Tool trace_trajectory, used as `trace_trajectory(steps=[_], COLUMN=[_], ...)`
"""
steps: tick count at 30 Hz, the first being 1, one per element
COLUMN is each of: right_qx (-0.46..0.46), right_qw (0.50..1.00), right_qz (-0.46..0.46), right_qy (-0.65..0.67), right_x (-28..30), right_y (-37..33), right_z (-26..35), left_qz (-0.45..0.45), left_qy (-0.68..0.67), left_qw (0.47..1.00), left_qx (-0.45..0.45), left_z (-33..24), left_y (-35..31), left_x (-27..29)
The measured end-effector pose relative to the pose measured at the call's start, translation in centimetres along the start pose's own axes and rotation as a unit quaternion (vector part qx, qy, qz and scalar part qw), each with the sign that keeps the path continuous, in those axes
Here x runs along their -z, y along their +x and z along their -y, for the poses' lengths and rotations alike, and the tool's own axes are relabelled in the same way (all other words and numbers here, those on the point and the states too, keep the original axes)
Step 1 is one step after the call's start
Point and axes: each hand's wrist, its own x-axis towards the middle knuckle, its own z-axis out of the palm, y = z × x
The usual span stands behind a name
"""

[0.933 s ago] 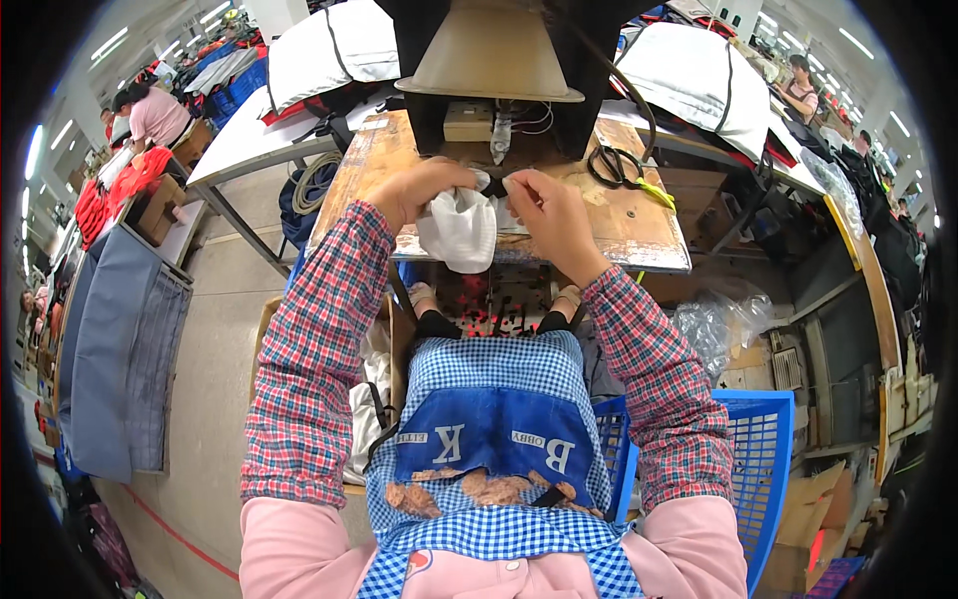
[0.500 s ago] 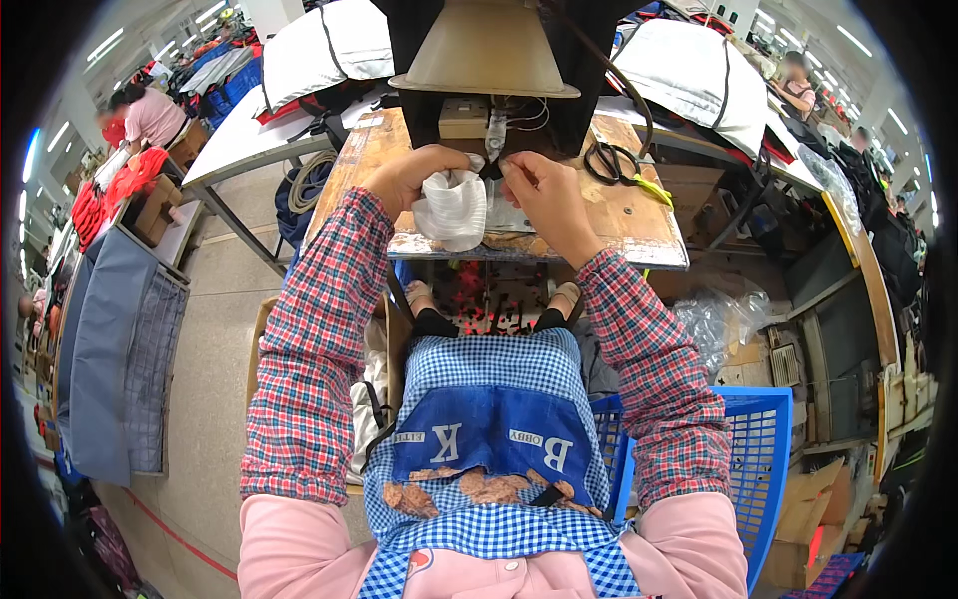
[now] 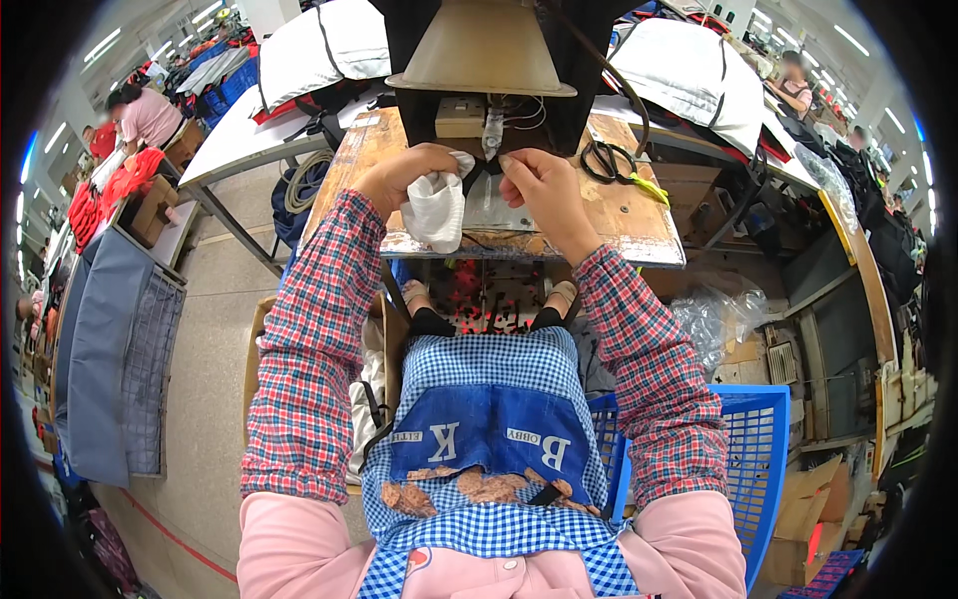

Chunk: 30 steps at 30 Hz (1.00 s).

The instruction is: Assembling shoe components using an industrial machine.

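My left hand [image 3: 411,178] is closed on a bunched white cloth [image 3: 436,215] with a ribbed look, which hangs at the front of a worn wooden bench [image 3: 369,160]. Between my hands, below a machine's metal tip [image 3: 493,132], runs a short black strap [image 3: 483,168]. The thumb and forefinger of my right hand [image 3: 547,195] pinch at the strap's right end; the fingertips partly hide it. Just right of that hand lie black-handled scissors [image 3: 607,163] with a yellow-green tie. A wide tan cone-shaped shade [image 3: 483,55] hangs over the work.
White padded pieces [image 3: 674,72] lie on tables at both sides. A blue plastic basket [image 3: 755,439] stands at my right, a cardboard box [image 3: 255,349] at my left. Clear plastic wrap [image 3: 711,319] lies under the bench's right side. Other people sit farther off.
The white cloth has shifted slightly left with my left hand and turned, hanging narrower. My hands are a little farther apart, with more of the black strap showing between them.
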Motion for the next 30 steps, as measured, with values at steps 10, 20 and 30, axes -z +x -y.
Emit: trace_trajectory(steps=[10,20,30], right_qx=[-0.123,-0.172,-0.137], right_qw=[0.98,0.946,0.969], right_qz=[0.067,0.101,0.123], right_qy=[0.143,0.257,0.165], right_x=[0.5,-2.0,-3.4], right_y=[-1.5,-6.8,-8.2], right_z=[-0.8,0.3,1.3], left_qz=[-0.053,0.07,-0.231], left_qy=[-0.036,-0.092,0.517], left_qw=[0.997,0.993,0.777], left_qx=[0.036,0.038,-0.276], left_z=[-1.1,0.3,1.4], left_y=[-3.9,-8.3,-13.3], left_x=[-3.9,-6.3,-11.4])
